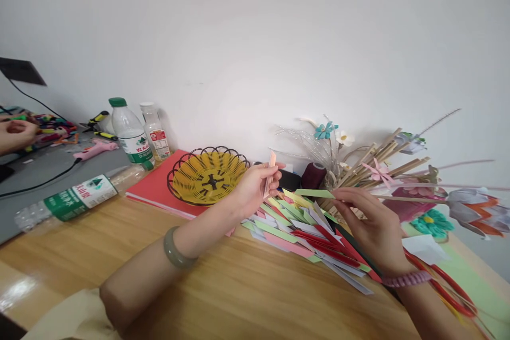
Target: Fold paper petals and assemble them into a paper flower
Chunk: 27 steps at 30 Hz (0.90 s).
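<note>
Pink paper strip [271, 172] pinched upright in left hand [255, 187], green strip [314, 193] held by right hand [368, 223] fingertips

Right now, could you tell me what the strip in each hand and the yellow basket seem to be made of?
Pink strip in left hand: matte paper, thin and flat. Green strip in right hand: likewise paper. Yellow basket: probably glossy woven plastic on dark wire.

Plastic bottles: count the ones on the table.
3. A green-capped bottle stands upright near the wall, a smaller white-capped bottle stands beside it on the right, and a third bottle lies on its side at the table's left. Clutter could hide others.
</note>
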{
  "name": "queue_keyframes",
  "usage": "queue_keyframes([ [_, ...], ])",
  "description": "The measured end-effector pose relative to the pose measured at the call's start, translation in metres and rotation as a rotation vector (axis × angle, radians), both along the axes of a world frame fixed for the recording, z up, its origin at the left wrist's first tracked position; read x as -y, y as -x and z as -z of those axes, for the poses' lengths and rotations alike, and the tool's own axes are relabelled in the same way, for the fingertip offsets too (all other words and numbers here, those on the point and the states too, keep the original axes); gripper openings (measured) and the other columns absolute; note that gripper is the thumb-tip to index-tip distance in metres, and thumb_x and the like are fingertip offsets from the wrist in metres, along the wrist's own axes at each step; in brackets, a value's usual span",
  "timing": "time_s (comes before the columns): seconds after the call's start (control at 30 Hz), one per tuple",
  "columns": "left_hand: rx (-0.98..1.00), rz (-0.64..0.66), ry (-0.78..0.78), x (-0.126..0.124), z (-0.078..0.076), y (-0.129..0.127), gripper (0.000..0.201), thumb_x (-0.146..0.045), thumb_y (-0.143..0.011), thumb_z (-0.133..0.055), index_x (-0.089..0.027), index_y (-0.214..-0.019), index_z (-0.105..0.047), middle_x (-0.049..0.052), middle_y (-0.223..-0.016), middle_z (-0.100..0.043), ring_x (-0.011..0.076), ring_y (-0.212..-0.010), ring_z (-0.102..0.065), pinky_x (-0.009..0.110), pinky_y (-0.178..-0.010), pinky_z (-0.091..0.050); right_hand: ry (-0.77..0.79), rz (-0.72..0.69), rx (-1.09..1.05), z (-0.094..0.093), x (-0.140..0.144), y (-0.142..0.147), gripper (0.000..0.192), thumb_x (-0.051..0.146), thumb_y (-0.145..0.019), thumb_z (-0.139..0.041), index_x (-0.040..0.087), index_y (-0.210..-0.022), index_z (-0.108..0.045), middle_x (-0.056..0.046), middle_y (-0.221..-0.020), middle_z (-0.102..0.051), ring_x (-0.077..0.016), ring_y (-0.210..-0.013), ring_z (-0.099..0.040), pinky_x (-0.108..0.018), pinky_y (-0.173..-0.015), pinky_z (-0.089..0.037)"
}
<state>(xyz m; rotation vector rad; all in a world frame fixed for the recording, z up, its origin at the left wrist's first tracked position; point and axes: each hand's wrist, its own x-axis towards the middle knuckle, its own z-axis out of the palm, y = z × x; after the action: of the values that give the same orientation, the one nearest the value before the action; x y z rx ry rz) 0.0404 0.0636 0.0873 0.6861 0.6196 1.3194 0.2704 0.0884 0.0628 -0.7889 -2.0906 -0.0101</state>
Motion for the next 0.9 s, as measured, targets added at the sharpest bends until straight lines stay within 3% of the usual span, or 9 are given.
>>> queue_keyframes([
  [0.17, -0.005, 0.024, 0.009, 0.000, 0.003, -0.001, 0.011, -0.009, -0.080, -0.048, -0.008, -0.084, -0.058, -0.002, -0.061, -0.044, 0.0028, -0.043, -0.038, 0.015, -0.039, -0.027, -0.145, -0.067, 0.259, 0.010, 0.008, -0.005, 0.018, 0.014, -0.081, -0.052, 0.023, -0.092, -0.063, -0.003, -0.092, -0.067, -0.0154, -0.080, -0.062, -0.027, -0.069, -0.048],
  [0.27, -0.014, 0.026, 0.015, 0.001, 0.003, -0.001, 0.011, -0.009, -0.079, -0.048, -0.009, -0.083, -0.058, -0.002, -0.061, -0.045, 0.0030, -0.043, -0.038, 0.015, -0.039, -0.027, -0.223, -0.028, 0.292, 0.011, 0.019, -0.002, 0.021, 0.012, -0.081, -0.050, 0.020, -0.097, -0.061, -0.005, -0.092, -0.067, -0.0164, -0.081, -0.061, -0.028, -0.069, -0.046],
  [0.37, -0.028, 0.027, 0.019, 0.003, 0.004, 0.000, 0.010, -0.010, -0.077, -0.050, -0.009, -0.082, -0.059, -0.002, -0.060, -0.045, 0.0033, -0.044, -0.038, 0.016, -0.040, -0.027, -0.268, -0.047, 0.317, 0.011, 0.036, 0.016, 0.014, 0.015, -0.083, -0.048, 0.016, -0.092, -0.059, -0.006, -0.082, -0.064, -0.0142, -0.073, -0.058, -0.025, -0.062, -0.044],
  [0.43, -0.039, 0.036, 0.024, 0.003, 0.005, 0.000, 0.010, -0.010, -0.076, -0.052, -0.008, -0.082, -0.060, -0.002, -0.060, -0.045, 0.0033, -0.044, -0.038, 0.016, -0.041, -0.027, -0.216, -0.115, 0.510, 0.014, 0.047, 0.033, 0.015, 0.017, -0.086, -0.044, 0.017, -0.085, -0.059, -0.004, -0.074, -0.061, -0.0133, -0.066, -0.055, -0.025, -0.059, -0.042],
  [0.5, -0.053, 0.050, 0.031, 0.004, 0.008, 0.001, 0.010, -0.011, -0.075, -0.054, -0.008, -0.082, -0.060, -0.001, -0.061, -0.046, 0.0034, -0.045, -0.039, 0.017, -0.042, -0.028, -0.198, -0.085, 0.671, 0.020, 0.054, 0.049, 0.018, 0.018, -0.088, -0.043, 0.019, -0.077, -0.057, -0.003, -0.072, -0.059, -0.0155, -0.066, -0.053, -0.028, -0.057, -0.041],
  [0.7, -0.099, 0.090, 0.047, 0.004, 0.015, -0.001, 0.010, -0.013, -0.075, -0.054, -0.009, -0.080, -0.061, 0.001, -0.062, -0.050, 0.0053, -0.047, -0.045, 0.017, -0.043, -0.028, -0.221, 0.012, 0.741, 0.037, 0.052, 0.058, 0.021, 0.013, -0.088, -0.042, 0.018, -0.072, -0.055, -0.004, -0.069, -0.057, -0.0189, -0.064, -0.050, -0.030, -0.052, -0.035],
  [0.9, -0.111, 0.115, 0.044, -0.001, 0.021, -0.002, 0.012, -0.015, -0.073, -0.055, -0.009, -0.081, -0.061, 0.001, -0.064, -0.052, 0.0050, -0.046, -0.043, 0.017, -0.041, -0.029, -0.222, 0.059, 0.750, 0.039, 0.051, 0.053, 0.015, 0.018, -0.086, -0.046, 0.018, -0.074, -0.055, -0.005, -0.069, -0.057, -0.0205, -0.065, -0.050, -0.031, -0.052, -0.033],
])
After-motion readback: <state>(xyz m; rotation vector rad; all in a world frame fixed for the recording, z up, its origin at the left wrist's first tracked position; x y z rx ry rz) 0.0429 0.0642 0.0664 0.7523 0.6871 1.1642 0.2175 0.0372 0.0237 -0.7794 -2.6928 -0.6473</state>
